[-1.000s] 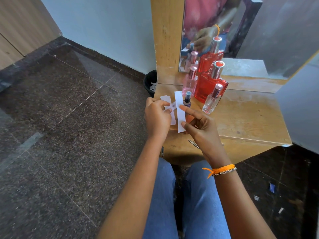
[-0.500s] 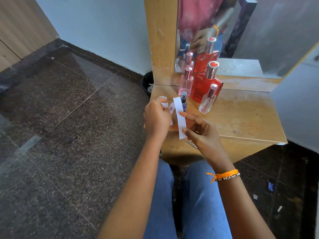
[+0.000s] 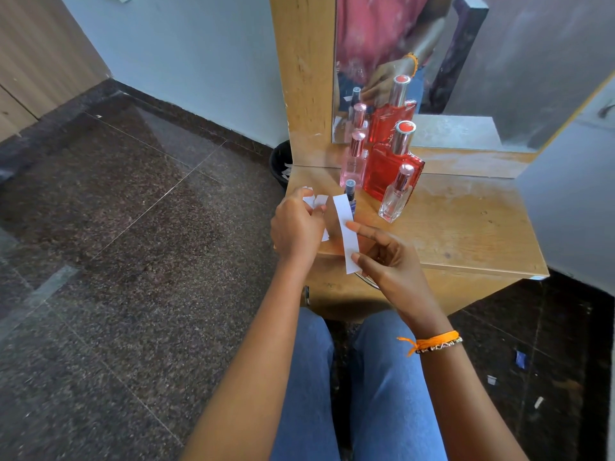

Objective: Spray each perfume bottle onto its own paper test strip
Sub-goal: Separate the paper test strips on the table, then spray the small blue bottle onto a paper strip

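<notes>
Wooden shelf edge (image 3: 432, 266) under right hand's (image 3: 396, 264) strip (image 3: 346, 234).

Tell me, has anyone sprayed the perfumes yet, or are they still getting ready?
Still getting ready, it seems. The right hand pinches one paper strip, and the left hand grips the other strips. All four bottles stand untouched on the shelf: the red bottle, pink bottle, clear bottle and small dark bottle. No strip looks wet, so every spray appears left to do.

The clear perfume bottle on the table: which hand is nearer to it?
Right. The right hand, pinching a paper strip, is just below-left of the clear bottle; the left hand is farther left.
</notes>
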